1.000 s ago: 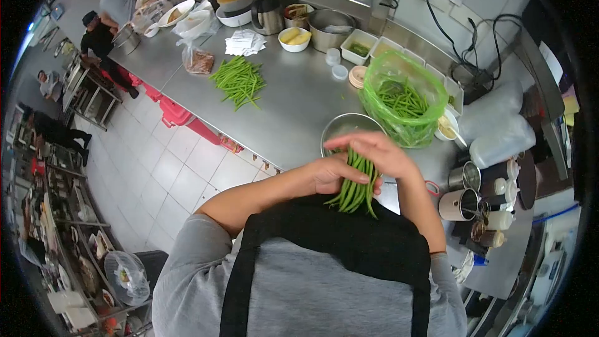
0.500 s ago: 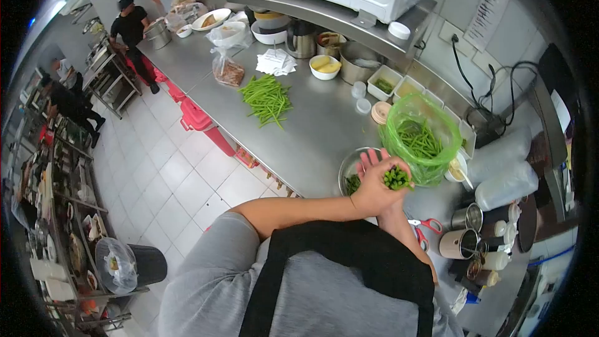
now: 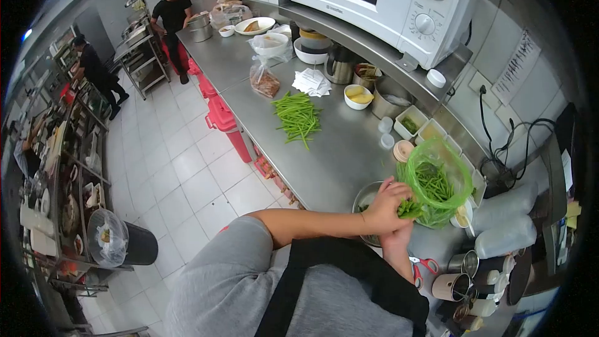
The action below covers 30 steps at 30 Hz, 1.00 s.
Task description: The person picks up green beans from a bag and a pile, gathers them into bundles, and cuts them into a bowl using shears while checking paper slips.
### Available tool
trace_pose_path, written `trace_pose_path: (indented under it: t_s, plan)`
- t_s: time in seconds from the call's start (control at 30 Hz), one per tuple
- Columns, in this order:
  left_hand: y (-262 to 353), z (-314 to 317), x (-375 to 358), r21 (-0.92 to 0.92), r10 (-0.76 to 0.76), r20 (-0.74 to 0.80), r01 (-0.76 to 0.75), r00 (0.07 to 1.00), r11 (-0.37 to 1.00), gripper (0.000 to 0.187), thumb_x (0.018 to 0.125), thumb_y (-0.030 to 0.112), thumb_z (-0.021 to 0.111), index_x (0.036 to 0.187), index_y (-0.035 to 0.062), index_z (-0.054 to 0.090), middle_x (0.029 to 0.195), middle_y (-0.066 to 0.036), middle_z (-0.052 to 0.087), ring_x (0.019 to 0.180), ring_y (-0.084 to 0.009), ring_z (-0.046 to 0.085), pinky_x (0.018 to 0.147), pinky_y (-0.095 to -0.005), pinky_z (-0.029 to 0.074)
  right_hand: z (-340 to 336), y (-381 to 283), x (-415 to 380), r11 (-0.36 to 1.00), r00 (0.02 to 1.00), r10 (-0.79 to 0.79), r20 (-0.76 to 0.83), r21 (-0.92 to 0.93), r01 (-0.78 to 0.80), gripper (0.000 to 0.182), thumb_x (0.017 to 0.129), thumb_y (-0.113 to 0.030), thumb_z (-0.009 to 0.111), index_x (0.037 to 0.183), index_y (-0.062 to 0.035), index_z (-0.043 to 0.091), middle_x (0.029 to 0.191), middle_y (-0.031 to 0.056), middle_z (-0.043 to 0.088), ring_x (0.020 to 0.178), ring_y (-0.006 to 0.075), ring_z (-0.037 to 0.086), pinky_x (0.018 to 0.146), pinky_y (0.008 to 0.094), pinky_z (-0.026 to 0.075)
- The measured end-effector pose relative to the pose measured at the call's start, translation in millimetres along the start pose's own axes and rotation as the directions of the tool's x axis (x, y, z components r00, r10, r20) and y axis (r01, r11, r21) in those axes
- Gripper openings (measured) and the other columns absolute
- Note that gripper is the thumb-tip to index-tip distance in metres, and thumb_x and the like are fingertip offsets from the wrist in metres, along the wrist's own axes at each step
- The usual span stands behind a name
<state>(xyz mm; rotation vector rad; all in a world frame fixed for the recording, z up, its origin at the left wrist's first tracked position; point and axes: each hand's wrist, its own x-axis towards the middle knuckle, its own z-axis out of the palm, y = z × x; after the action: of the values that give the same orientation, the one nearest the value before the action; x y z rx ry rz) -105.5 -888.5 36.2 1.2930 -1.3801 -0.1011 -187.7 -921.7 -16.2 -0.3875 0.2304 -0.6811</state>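
Observation:
My left hand point(image 3: 382, 210) is closed around a small bunch of cut green beans point(image 3: 409, 208), its fingers curled over them. Against it from below is my right hand point(image 3: 397, 236), its fingers mostly hidden by the left. Beneath both hands a metal bowl point(image 3: 362, 198) shows in part. Just right of them stands a green plastic bag point(image 3: 463, 182) with green beans point(image 3: 433, 181) inside. A loose pile of long green beans point(image 3: 296, 117) lies farther back on the steel counter point(image 3: 337, 143). Red-handled scissors point(image 3: 427, 266) rest close to my right forearm.
Small containers point(image 3: 412, 120), a bowl of yellow pieces point(image 3: 358, 97) and pots point(image 3: 392, 97) line the back. Cups and jars point(image 3: 450, 287) stand at the right. A microwave point(image 3: 380, 0) sits on the shelf above. Two people point(image 3: 171, 15) point(image 3: 93, 68) are visible at far left.
The view has shifted, so the counter's things appear farther right and lower. My left hand has turned over the beans, and the spread fingers seen beyond it earlier are now largely hidden.

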Motion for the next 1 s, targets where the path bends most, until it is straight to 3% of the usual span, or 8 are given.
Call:
trace_pose_path:
  t_s: [0.03,0.13,0.23,0.53,0.73,0.93,0.97,1.0]
  plan:
    - [-0.3,-4.4,0.7,0.063,0.103,-0.012,-0.102,0.995,0.993,0.033,0.062,0.013,0.069,0.092,0.0088,0.056,0.090,-0.006,0.058,0.092,-0.0256,0.055,0.090,-0.0331,0.036,-2.9,-1.5,-0.1,1.000,1.000,-0.017,-0.020,-0.002,0.016,0.055,0.086,-0.050,0.042,0.123,-0.0094,0.045,0.125,0.0091,0.046,0.115,0.0296,0.044,0.097,0.0441,0.035]
    - [-2.7,3.2,-6.9,0.023,0.079,0.020,-0.080,0.997,0.997,0.037,0.060,0.011,0.070,0.094,0.0106,0.056,0.092,-0.006,0.059,0.095,-0.0238,0.056,0.091,-0.0351,0.035,-10.9,-1.4,5.1,0.999,0.997,-0.053,-0.051,-0.007,0.052,0.054,0.086,-0.049,0.042,0.122,-0.0094,0.045,0.124,0.0091,0.047,0.115,0.0298,0.044,0.097,0.0442,0.035]
    - [5.0,4.0,-3.8,-0.332,-0.108,0.193,0.169,0.975,0.928,0.039,0.060,0.010,0.070,0.097,0.0111,0.056,0.094,-0.007,0.059,0.095,-0.0235,0.057,0.088,-0.0355,0.038,-20.1,-0.8,11.3,0.997,0.995,-0.074,-0.064,-0.006,0.074,0.053,0.086,-0.049,0.042,0.122,-0.0094,0.045,0.124,0.0091,0.047,0.115,0.0300,0.044,0.097,0.0443,0.035]
    - [0.8,2.7,2.1,-0.257,-0.275,0.145,0.305,0.950,0.917,0.042,0.069,0.010,0.069,0.107,0.0087,0.051,0.095,-0.010,0.060,0.089,-0.0255,0.059,0.080,-0.0342,0.044,-18.1,-4.3,-0.8,0.992,0.984,-0.122,-0.130,-0.035,0.118,0.051,0.087,-0.047,0.042,0.122,-0.0096,0.045,0.124,0.0092,0.047,0.115,0.0307,0.044,0.097,0.0448,0.035]
    - [9.7,3.2,-2.2,-0.283,-0.226,0.103,0.246,0.969,0.927,0.045,0.070,0.010,0.070,0.110,0.0112,0.050,0.098,-0.009,0.059,0.089,-0.0220,0.057,0.080,-0.0332,0.044,-19.5,1.9,-0.6,0.993,0.982,-0.108,-0.152,-0.056,0.101,0.050,0.087,-0.045,0.042,0.122,-0.0096,0.045,0.123,0.0092,0.047,0.115,0.0312,0.044,0.097,0.0450,0.035]
    - [15.2,23.0,-12.1,-0.413,-0.424,0.052,0.406,0.904,0.815,0.046,0.067,0.012,0.072,0.108,0.0147,0.053,0.094,-0.003,0.058,0.093,-0.0171,0.051,0.084,-0.0315,0.037,-33.5,6.6,12.9,0.994,0.991,-0.104,-0.084,0.010,0.105,0.046,0.088,-0.042,0.041,0.121,-0.0100,0.045,0.122,0.0084,0.048,0.114,0.0298,0.045,0.097,0.0446,0.036]
    - [7.1,32.1,-19.2,-0.138,-0.424,0.104,0.435,0.900,0.890,0.042,0.068,0.014,0.070,0.107,0.0123,0.054,0.095,-0.008,0.060,0.098,-0.0208,0.054,0.090,-0.0295,0.036,-40.3,6.0,15.9,0.993,0.992,-0.107,-0.067,0.038,0.110,0.045,0.089,-0.041,0.041,0.122,-0.0102,0.045,0.121,0.0082,0.049,0.114,0.0293,0.045,0.097,0.0444,0.036]
    - [3.2,29.2,-18.4,-0.124,-0.390,0.167,0.412,0.905,0.903,0.043,0.068,0.016,0.070,0.107,0.0119,0.054,0.095,-0.009,0.060,0.099,-0.0207,0.054,0.090,-0.0301,0.036,-44.5,4.9,18.3,0.991,0.992,-0.112,-0.051,0.066,0.115,0.044,0.090,-0.041,0.041,0.122,-0.0103,0.045,0.121,0.0079,0.049,0.114,0.0287,0.045,0.097,0.0442,0.036]
